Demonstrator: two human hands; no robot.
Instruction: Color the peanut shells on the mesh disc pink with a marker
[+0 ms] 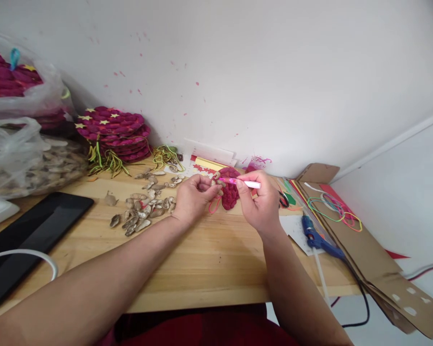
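Observation:
My left hand [195, 196] pinches a small brownish shell piece, like a peanut shell [219, 183], between thumb and fingertips. In my right hand [259, 201] is a white and pink marker-like pen [250, 184], held shut in the fingers, its pink end pointing left and against or very near the shell. Behind and below the two hands lies a magenta disc of bumpy shells [231, 196], partly covered by them. A pink string loop [214, 205] rests at its left. Loose shells [140, 211] are spread to the left of my left hand.
Stacked magenta discs with yellow stars [111, 129] stand at the back left, beside plastic bags [18, 139]. A black tablet-like device [39, 235] lies front left. On the right are a blue glue gun [319, 242], cardboard [346, 240] and coloured cords [341, 211].

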